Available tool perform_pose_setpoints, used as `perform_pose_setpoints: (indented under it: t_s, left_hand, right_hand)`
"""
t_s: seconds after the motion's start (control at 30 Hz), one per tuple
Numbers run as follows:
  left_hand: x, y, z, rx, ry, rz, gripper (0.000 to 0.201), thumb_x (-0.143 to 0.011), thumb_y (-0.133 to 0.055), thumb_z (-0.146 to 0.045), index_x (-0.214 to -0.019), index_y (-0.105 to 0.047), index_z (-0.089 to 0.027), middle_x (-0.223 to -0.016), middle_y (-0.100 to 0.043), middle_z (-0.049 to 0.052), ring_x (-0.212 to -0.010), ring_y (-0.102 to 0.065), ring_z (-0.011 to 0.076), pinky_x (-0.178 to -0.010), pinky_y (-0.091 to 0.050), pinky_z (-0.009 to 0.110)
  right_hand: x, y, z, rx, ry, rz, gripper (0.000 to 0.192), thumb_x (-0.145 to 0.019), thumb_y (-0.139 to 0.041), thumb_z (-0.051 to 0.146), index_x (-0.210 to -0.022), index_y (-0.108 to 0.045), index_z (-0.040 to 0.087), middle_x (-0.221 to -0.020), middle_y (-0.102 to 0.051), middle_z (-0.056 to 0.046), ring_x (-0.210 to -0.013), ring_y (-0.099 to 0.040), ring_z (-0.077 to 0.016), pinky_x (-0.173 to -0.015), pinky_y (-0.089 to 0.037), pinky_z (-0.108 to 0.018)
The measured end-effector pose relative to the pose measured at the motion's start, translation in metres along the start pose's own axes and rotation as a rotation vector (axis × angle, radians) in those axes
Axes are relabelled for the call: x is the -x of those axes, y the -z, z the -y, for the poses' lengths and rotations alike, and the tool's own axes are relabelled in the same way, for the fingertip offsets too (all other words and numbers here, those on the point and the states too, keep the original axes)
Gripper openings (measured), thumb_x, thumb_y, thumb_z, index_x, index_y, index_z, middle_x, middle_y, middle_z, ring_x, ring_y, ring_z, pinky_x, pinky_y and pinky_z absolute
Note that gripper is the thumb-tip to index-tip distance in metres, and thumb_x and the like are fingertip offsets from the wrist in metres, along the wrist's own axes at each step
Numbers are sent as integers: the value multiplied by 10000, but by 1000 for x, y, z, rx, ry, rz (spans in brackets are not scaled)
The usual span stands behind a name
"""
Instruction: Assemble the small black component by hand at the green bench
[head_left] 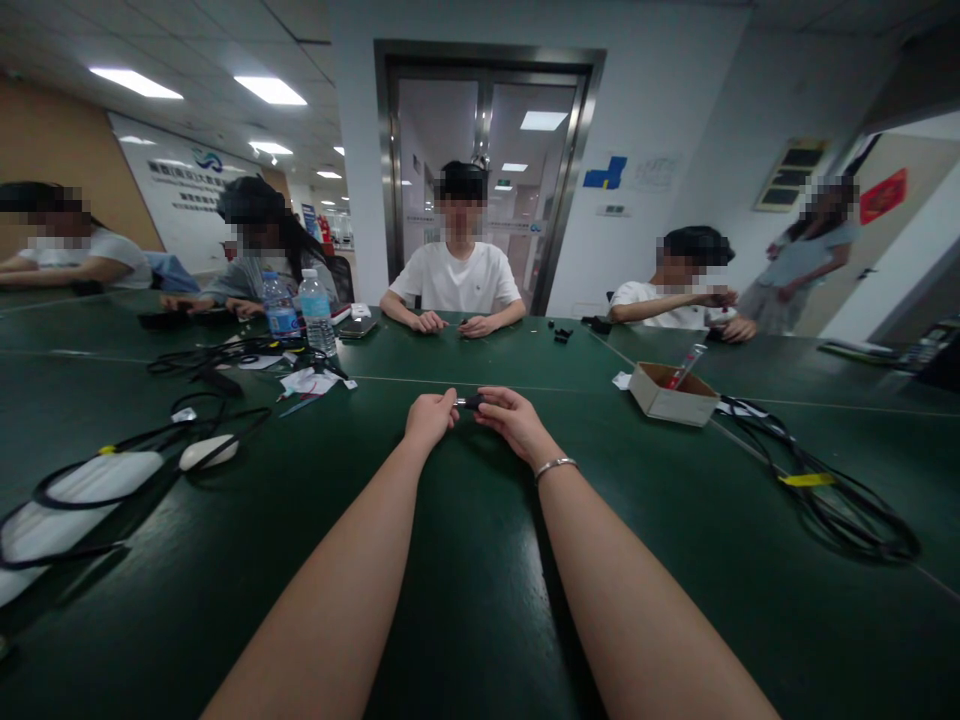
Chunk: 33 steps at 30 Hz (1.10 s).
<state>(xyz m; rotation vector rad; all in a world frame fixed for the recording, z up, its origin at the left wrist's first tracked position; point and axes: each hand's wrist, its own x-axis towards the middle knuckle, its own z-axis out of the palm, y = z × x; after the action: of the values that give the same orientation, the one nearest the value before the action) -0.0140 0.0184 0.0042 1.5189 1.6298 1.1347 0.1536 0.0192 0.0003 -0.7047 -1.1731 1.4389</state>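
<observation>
Ahead of me, above the green table (480, 560), both arms reach out and the hands meet at a small black piece with a silvery end (472, 402). My left hand (431, 418) is closed, pinching the silvery end between thumb and forefinger. On the other side, the fingers of my right hand (514, 420) are closed around the black end, and a metal bangle circles that wrist. The fingers partly cover the piece, and its exact kind is too small to make out.
Black cables (832, 500) lie coiled at right near a small cardboard box (675, 395). To the left are a white power strip (82, 490), a white mouse (210, 453), more cables and water bottles (316, 315). Several people sit around the table; another person stands at far right.
</observation>
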Motion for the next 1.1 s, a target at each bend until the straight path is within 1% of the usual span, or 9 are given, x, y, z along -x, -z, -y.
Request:
perform_pose_setpoints:
  t_s: [0.17, 0.37, 0.6, 0.73, 0.87, 0.97, 1.1]
  left_hand:
    - [-1, 0, 0, -30, -3, 8, 501, -838, -379, -497, -503, -578, -182, -483, -562, 19, -483, -508, 148, -578, -368, 288]
    - [3, 1, -2, -49, -12, -5, 500, -836, -394, -520, -521, -581, -179, -470, -549, 4, -468, -495, 138, -555, -356, 274]
    - [3, 1, -2, -30, -32, -10, 506, -829, -406, -538, -510, -568, -180, -466, -538, 2, -474, -492, 137, -574, -354, 276]
    - [2, 0, 0, 11, -54, -3, 490, -814, -431, -546, -529, -577, -175, -480, -550, 7, -494, -504, 139, -585, -355, 273]
    - [-5, -4, 7, 81, -66, 26, 450, -791, -466, -545, -582, -593, -168, -514, -570, 12, -498, -508, 139, -551, -353, 266]
    - [-9, -6, 12, 128, -101, 75, 416, -780, -486, -533, -629, -603, -163, -551, -585, 15, -509, -505, 134, -541, -355, 259]
    - [-8, -7, 11, 139, -127, 122, 355, -780, -512, -482, -667, -605, -159, -594, -601, 20, -553, -516, 134, -554, -361, 252]
  right_hand:
    - [0, 1, -1, -19, 5, 4, 311, -609, -778, 78, -893, -689, 172, -940, -636, -38, -721, -663, -144, -698, -580, -257]
    - [-2, 2, -2, -18, -9, 20, 331, -582, -788, 101, -890, -686, 167, -895, -643, -25, -706, -666, -151, -675, -578, -251]
    - [-2, 3, -2, -19, -19, 21, 306, -613, -765, 84, -897, -685, 167, -909, -650, -40, -723, -670, -158, -666, -579, -249]
    - [-2, 2, -1, -23, -30, 12, 292, -625, -748, 69, -893, -684, 166, -872, -646, -32, -695, -670, -155, -633, -577, -240]
    - [-2, 3, -1, -28, -29, -2, 283, -631, -746, 80, -895, -684, 160, -820, -642, -22, -661, -660, -144, -592, -567, -224]
    - [-2, 4, -1, -27, -31, -10, 270, -644, -760, 111, -896, -678, 160, -758, -641, -16, -621, -639, -128, -573, -559, -222]
    - [-3, 4, -1, -37, -34, -29, 268, -651, -778, 147, -899, -676, 152, -692, -636, -8, -577, -609, -108, -563, -548, -215]
